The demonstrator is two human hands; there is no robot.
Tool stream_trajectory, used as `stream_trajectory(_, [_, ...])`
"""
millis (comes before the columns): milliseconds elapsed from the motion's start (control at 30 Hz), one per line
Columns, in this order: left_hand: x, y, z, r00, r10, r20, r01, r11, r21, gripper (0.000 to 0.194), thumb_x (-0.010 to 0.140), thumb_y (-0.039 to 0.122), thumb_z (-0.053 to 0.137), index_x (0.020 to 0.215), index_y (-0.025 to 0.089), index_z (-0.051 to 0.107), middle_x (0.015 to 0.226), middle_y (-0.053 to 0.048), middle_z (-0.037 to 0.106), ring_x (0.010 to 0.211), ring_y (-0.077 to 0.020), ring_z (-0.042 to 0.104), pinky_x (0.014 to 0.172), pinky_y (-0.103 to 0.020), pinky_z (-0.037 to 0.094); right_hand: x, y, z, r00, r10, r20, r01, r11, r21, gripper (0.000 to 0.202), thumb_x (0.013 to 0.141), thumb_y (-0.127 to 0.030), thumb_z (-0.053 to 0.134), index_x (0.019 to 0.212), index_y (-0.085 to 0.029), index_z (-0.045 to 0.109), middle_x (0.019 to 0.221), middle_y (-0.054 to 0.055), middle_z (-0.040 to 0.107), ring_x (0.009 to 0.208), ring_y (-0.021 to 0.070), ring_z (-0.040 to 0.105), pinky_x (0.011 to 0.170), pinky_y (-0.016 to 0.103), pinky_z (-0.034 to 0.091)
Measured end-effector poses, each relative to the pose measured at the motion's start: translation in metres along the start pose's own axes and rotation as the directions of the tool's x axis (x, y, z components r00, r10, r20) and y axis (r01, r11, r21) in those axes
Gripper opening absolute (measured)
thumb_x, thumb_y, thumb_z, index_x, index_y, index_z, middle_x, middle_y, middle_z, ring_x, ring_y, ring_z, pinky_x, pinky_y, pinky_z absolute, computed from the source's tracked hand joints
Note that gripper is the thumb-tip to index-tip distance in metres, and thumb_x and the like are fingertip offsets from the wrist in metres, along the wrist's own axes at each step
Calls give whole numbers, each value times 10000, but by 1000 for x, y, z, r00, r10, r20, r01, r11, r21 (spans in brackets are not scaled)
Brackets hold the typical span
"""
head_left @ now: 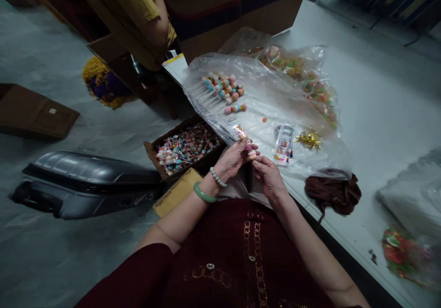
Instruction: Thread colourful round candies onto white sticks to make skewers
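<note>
My left hand (pixel 233 160), with a beaded bracelet and a green bangle at its wrist, grips a candy skewer (pixel 248 146) of pinkish balls; clear wrapping seems to be around it. At its lower end, the fingertips of my right hand (pixel 270 176) pinch together. Just beyond my hands lie a pile of candy skewers (pixel 222 86) with white sticks and a single one (pixel 235 109). A stack of printed clear bags (pixel 284 142) and a bunch of gold twist ties (pixel 308 140) sit to the right. Everything there rests on a plastic sheet (pixel 265 87).
An open carton (pixel 151 156) full of wrapped skewers stands at left, near a grey suitcase (pixel 93 184). Bags of colourful sweets (pixel 292 64) lie at the back of the white table (pixel 365 87). A brown cloth (pixel 332 193) is at right. A person in a yellow sleeve (pixel 138 9) stands opposite.
</note>
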State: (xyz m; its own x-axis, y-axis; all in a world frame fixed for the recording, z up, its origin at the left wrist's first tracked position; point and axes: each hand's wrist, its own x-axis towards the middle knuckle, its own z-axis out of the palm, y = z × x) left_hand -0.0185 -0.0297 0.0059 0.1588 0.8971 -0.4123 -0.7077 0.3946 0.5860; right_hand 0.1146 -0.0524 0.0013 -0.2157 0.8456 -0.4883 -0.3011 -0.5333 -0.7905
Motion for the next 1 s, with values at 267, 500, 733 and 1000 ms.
stream_trajectory(267, [11,29,-11,999,52,-1,-52,987,-154,211,779,235,724,949,158,626,882,-44,669,824,-188,676,753,-330,532,-2,0,1,999,-4,-45,0,994,-110,202,563,-285,750,654,-159,621,507,-61,436,439,42,290,400,187,148])
stream_trajectory(500, [3,3,3,997,81,9,-77,975,-207,265,820,349,699,978,163,597,681,18,582,582,-102,576,607,-245,500,3,-6,0,886,352,302,-410,898,156,198,693,-254,727,743,-156,563,499,-108,339,393,5,134,377,136,122])
stream_trajectory(733, [-2,-11,9,997,63,-42,-69,985,-156,316,790,355,733,980,173,559,730,14,587,657,-116,614,709,-270,497,7,5,2,985,159,71,-165,983,78,209,674,-280,723,746,-173,558,513,-94,392,391,21,217,382,158,134])
stream_trajectory(1000, [-2,-18,8,997,65,38,-61,995,-82,386,754,386,763,990,155,562,796,-33,655,804,-187,677,809,-328,509,1,11,1,867,-497,-28,308,579,-755,177,786,-357,576,791,-210,675,670,4,603,632,138,495,628,265,369])
